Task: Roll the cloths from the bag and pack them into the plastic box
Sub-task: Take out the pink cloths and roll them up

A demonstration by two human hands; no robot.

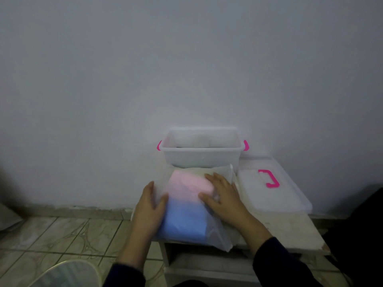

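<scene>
While bag (pixel 190 206) lay between our flat, unclenched hands, long axis ran 6–12 o'clock; left hand (pixel 150 206) pressed at 9, right hand (pixel 222 195) on top, box (pixel 201 156) at 12.

No text, label, brand, number or sign can be read anywhere in the head view. The surfaces that might carry print are seen blank or too blurred to tell: the translucent bag (pixel 192 206), the clear plastic box (pixel 202 156) and the lid (pixel 273 189) with its pink handle.
</scene>
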